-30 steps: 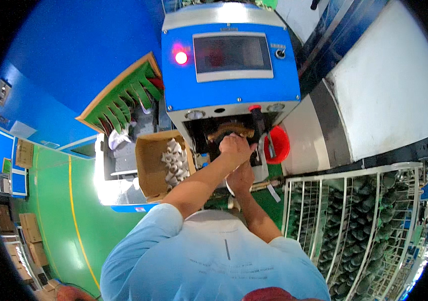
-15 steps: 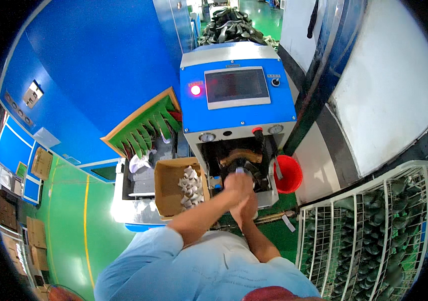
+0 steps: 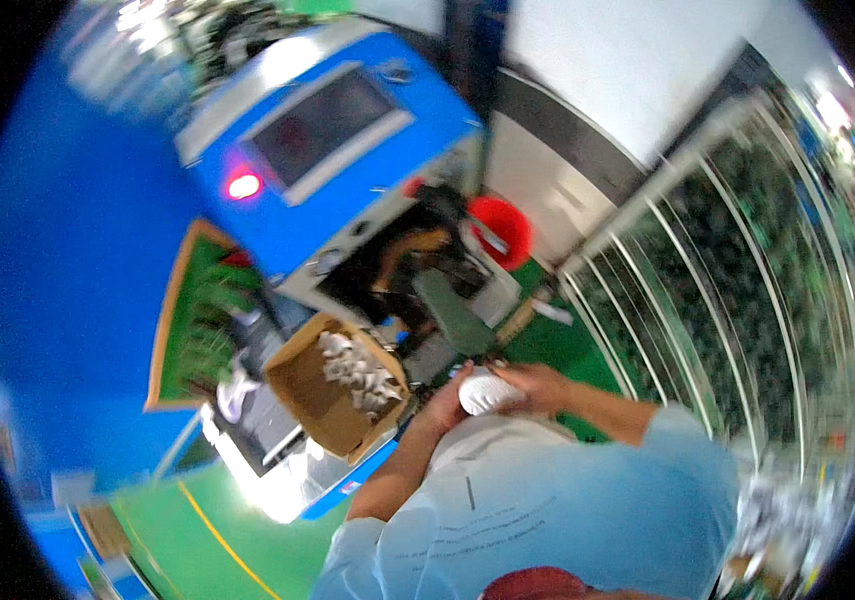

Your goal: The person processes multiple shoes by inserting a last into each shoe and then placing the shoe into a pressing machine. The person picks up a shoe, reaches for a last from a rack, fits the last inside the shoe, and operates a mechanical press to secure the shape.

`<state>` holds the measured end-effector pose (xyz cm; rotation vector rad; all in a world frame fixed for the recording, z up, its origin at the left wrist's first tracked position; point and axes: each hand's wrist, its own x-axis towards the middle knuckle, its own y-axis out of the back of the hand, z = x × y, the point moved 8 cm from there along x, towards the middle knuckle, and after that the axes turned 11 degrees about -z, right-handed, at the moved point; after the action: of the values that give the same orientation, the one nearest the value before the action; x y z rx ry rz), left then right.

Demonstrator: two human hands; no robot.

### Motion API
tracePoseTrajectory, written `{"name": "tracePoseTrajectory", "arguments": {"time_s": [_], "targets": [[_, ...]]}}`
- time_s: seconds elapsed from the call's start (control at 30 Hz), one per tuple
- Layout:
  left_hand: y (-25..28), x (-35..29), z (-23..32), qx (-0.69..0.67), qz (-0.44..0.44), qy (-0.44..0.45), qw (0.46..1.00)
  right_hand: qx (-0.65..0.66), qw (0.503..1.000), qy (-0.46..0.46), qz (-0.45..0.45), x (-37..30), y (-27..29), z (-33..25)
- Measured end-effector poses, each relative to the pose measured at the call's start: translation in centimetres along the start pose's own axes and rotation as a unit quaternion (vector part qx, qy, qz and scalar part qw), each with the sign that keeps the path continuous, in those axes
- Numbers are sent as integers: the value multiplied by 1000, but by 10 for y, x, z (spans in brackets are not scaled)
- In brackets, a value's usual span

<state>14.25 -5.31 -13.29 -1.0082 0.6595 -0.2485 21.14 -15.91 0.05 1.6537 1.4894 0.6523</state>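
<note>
Close to my body, my left hand (image 3: 444, 405) and my right hand (image 3: 535, 386) are closed around the sides of a white rounded piece (image 3: 488, 393) with a ribbed look. A long dark green piece (image 3: 453, 312), shaped like a shoe upper, stretches from just beyond it toward the machine; blur hides whether the two are joined. Beyond my hands, a blue and white machine (image 3: 342, 240) has a dark opening (image 3: 409, 262) with a brown curved part (image 3: 413, 250) inside. My fingertips are partly hidden behind the white piece.
Left of my hands, a cardboard box (image 3: 312, 405) holds several small white curved pieces (image 3: 352, 370). A red bucket (image 3: 503, 228) stands right of the machine. A white wire rack (image 3: 667, 300) full of dark green pieces stands to the right. A wood-edged green board (image 3: 172, 315) leans at left.
My view has turned right, so the machine appears tilted and further left. My hands have come back from the machine's opening toward my body, with the white piece now showing between them.
</note>
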Motion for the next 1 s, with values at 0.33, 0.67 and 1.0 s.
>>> {"name": "tracePoseTrajectory", "arguments": {"time_s": [0.33,0.67,1.0], "targets": [[69,-41,-28,-31,145,-47,988,596,733,-177,276,100,-66,86],[45,-77,-11,32,284,-63,956,400,829,-316,231,-111,-2,174],[-37,13,-42,46,357,-68,931,89,591,-656,460,-331,73,458]]}}
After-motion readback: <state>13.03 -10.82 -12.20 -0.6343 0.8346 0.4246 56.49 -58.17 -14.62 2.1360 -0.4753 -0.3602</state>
